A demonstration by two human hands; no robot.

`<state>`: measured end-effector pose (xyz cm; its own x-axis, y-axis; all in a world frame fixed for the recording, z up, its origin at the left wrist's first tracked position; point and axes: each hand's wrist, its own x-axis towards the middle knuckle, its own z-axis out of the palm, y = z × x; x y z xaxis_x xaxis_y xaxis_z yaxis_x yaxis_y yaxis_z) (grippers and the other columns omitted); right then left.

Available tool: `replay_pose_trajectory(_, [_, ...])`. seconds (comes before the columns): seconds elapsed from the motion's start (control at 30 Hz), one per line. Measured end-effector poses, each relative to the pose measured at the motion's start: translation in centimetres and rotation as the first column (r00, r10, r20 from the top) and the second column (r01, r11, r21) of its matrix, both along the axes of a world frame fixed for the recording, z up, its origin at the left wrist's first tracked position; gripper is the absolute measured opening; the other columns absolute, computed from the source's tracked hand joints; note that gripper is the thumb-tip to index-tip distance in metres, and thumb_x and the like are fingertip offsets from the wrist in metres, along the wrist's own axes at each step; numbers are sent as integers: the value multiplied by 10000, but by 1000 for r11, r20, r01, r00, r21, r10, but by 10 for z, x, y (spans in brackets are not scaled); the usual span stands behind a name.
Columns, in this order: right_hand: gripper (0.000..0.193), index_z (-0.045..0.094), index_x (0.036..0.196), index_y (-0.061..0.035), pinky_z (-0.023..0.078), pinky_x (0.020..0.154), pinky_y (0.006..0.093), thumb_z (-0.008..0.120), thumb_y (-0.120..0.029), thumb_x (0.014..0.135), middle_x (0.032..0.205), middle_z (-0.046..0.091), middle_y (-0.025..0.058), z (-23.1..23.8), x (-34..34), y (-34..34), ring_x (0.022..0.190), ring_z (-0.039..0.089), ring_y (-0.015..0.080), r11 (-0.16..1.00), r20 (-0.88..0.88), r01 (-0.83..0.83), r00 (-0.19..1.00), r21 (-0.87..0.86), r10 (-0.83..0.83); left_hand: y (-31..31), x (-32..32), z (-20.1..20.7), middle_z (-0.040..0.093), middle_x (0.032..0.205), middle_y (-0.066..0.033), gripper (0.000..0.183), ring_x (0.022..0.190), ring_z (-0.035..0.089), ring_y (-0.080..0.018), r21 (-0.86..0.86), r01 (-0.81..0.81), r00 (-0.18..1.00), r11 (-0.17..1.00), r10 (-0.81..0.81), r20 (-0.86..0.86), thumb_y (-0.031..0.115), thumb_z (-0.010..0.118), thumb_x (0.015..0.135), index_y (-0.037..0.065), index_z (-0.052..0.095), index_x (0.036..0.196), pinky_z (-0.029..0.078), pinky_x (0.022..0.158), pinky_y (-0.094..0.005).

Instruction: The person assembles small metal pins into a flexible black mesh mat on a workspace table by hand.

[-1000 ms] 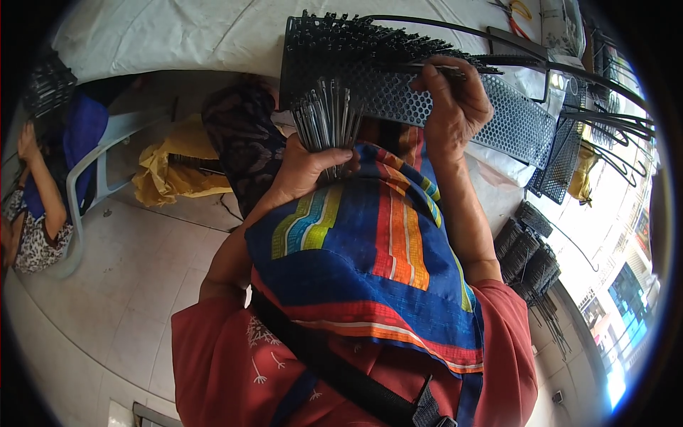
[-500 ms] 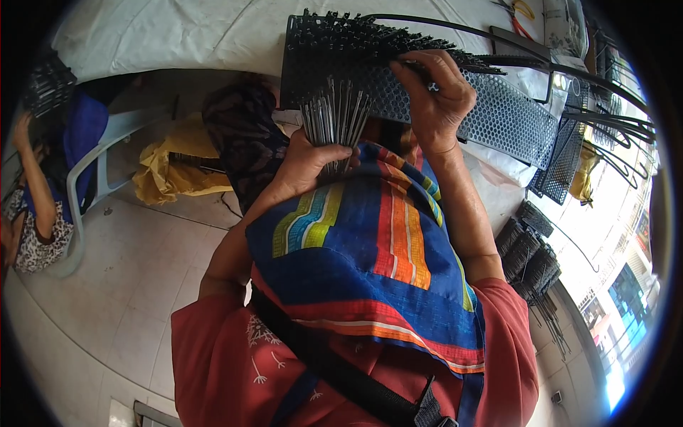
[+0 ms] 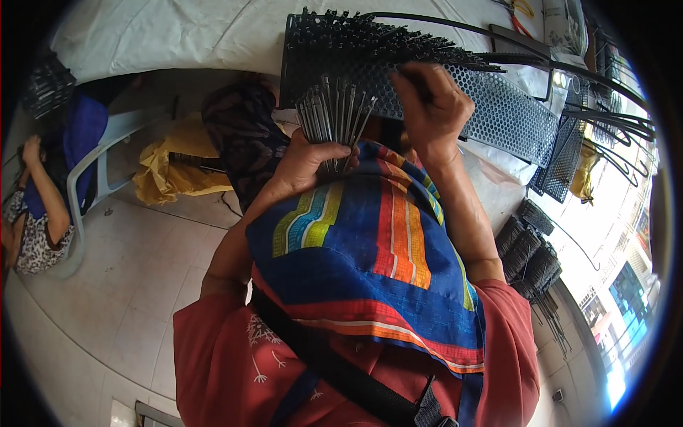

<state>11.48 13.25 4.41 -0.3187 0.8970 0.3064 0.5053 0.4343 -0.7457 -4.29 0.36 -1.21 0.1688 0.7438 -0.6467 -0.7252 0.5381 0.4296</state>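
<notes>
The left hand [image 3: 302, 169] is closed around a fanned bundle of slim grey metal rods [image 3: 326, 117], its thumb across their lower part, the upper ends spreading above; the right hand [image 3: 440, 110], fingers curled (whether they pinch anything, I cannot tell), is before the dark, perforated metal tray [image 3: 509, 117] of black rods [image 3: 370, 41].

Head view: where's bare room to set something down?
Free: white sheet left of the perforated tray; floor tiles between the pale chair and left forearm. Crowded: the tray, heaped with black rods; tight gap between the metal rods in the left hand and the right hand.
</notes>
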Motion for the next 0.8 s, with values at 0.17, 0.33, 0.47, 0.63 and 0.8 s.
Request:
replay_pose_trajectory(0.17, [153, 668, 846, 46, 445, 475, 253, 752, -65, 781, 647, 639, 39, -9, 7, -26, 545, 586, 92, 654, -131, -36, 987, -756, -98, 1, 2, 1, 688, 941, -145, 392, 775, 688, -244, 92, -20, 995, 996, 11, 96, -120, 638, 734, -16, 616, 1111, 592, 671, -355])
replay_pose_trajectory(0.33, [88, 651, 778, -8, 323, 417, 232, 724, -52, 801, 586, 574, -1, -17, 8, -37, 473, 463, 42, 439, -283, -183, 943, -880, -175, 1, 7, 4, 693, 964, -132, 409, 787, 688, -224, 86, -19, 997, 996, 12, 79, -117, 643, 730, -8, 621, 1123, 583, 718, -342])
replay_pose_trajectory(0.47, [91, 650, 782, -2, 355, 437, 239, 719, -55, 810, 591, 581, 3, -6, 9, -37, 490, 485, 50, 479, -317, -162, 911, -863, -264, -1, 10, 9, 709, 903, -118, 303, 782, 690, -197, -6, -190, 976, 982, 188, -111, -93, 654, 740, -12, 669, 1032, 561, 721, -321])
replay_pose_trajectory(0.63, [110, 668, 837, -10, 438, 478, 261, 714, -42, 742, 725, 619, 78, 32, 17, -31, 594, 615, 165, 948, 10, -314, 949, 51, 314, -2, -5, 16, 699, 828, -118, 99, 725, 685, -203, -45, -106, 985, 993, 99, -139, 4, 679, 810, -8, 671, 908, 553, 670, -303])
replay_pose_trajectory(0.8, [324, 659, 981, -43, 491, 569, 332, 622, -178, 690, 861, 560, 59, 16, 5, -51, 729, 626, 210, 689, 365, -722, 661, 71, 656, 7, -7, 20, 680, 917, -92, 240, 792, 678, -186, -69, -134, 988, 989, 138, 63, -17, 711, 781, 22, 646, 1009, 559, 706, -307])
